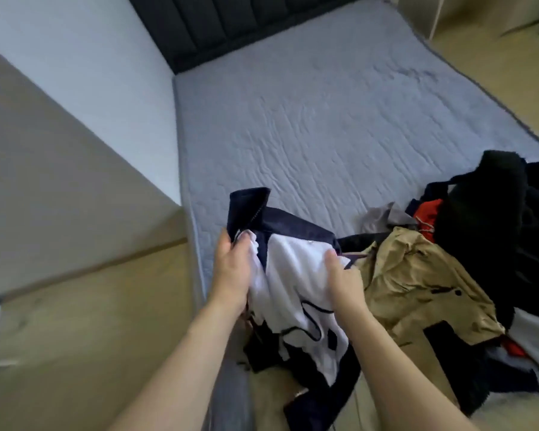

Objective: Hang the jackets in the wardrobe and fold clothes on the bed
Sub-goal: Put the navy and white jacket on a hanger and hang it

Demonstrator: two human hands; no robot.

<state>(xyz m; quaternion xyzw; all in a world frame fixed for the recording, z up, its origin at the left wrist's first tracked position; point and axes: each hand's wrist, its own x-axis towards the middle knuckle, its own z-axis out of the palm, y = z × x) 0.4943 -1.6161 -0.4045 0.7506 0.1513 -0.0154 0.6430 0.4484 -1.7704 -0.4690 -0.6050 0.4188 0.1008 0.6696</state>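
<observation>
The navy-and-white jacket (pixel 293 275) hangs limp over the bed's (pixel 324 119) near-left edge, soft and light, likely to slump unless taken at collar or shoulders. The left hand (pixel 232 272) pinches its collar; the right hand (pixel 344 279) bunches white fabric. Other clothes (pixel 467 244) crowd the near-right corner; the far half lies open.

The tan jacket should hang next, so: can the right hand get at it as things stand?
Probably yes: the tan jacket lies uncovered beside the right hand, but that hand grips the navy-and-white jacket.
</observation>
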